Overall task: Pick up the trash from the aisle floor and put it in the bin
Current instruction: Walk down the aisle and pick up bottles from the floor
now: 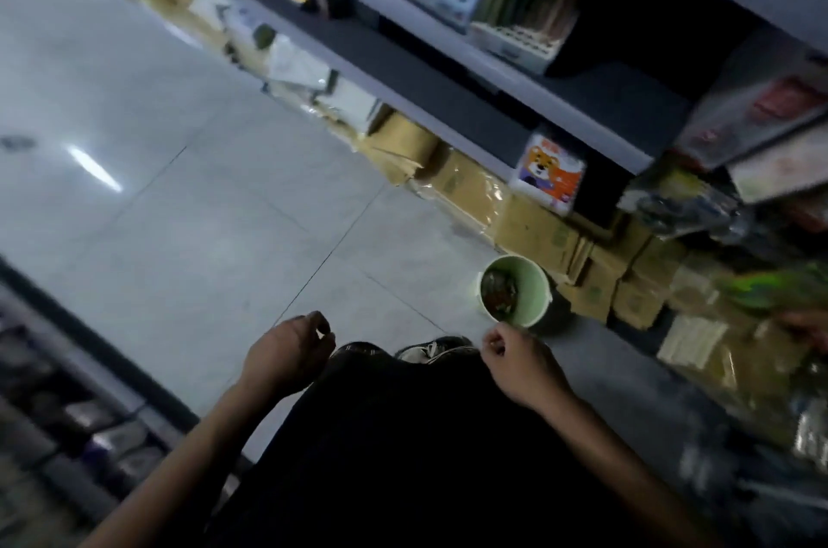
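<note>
A pale green bin (533, 278) stands on the grey tiled floor beside the shelving, with dark crumpled trash (498, 287) lying inside it. My right hand (515, 361) hangs just below and left of the bin, fingers loosely curled, holding nothing. My left hand (291, 350) hangs at the same height further left, fingers also loosely curled and holding nothing. Both hands are in front of my dark trousers, with my shoes (430, 348) showing between them. The whole picture is blurred by motion.
Cardboard boxes (533, 229) line the foot of the shelf unit (448, 54) on the right, which holds packaged stationery and a tiger-print pack (549, 173). Another shelf (67, 413) runs along the lower left. The tiled aisle floor (179, 211) stretches away between them.
</note>
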The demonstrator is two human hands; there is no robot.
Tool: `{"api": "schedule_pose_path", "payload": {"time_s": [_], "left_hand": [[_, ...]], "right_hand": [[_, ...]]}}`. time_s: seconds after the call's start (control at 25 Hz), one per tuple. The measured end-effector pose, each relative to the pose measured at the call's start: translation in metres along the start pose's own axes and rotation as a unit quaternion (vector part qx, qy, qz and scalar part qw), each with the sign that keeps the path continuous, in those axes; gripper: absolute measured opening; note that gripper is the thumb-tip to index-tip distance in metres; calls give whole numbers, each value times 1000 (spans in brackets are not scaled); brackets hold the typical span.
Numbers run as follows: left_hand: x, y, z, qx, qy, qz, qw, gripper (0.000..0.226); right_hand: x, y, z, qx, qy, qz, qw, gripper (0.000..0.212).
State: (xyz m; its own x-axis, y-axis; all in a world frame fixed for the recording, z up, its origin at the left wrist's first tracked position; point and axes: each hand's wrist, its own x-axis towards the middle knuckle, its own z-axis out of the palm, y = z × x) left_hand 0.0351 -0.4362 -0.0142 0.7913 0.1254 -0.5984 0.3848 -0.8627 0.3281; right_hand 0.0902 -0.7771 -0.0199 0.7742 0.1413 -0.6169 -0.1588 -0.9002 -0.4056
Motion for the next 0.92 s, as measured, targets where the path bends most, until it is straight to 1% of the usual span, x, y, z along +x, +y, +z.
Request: {"api": "schedule_pose_path", "payload": {"time_s": [0.16,0.32,0.48,0.72,0.92], "left_hand": [[-57,-54,17,-71,40,-108,991,21],[-107,-72,40,-135,78,-190,969,20],[-128,-48,51,-178,102,-249,947,20],[-123,-9,51,-226,143,-326,907,23],[-124,1,61,-252,137,-375,882,20]], "right_hand": [[8,-51,12,-49,-11,-103,993,10],[21,-86,18,-89,-44,-174,980,10],[39,-99,10,-121,-74,-224,964,9],[79,-97,-16,-175,-111,-278,938,10],[104,-124,-17,-221,-160,-304,913,13]]}}
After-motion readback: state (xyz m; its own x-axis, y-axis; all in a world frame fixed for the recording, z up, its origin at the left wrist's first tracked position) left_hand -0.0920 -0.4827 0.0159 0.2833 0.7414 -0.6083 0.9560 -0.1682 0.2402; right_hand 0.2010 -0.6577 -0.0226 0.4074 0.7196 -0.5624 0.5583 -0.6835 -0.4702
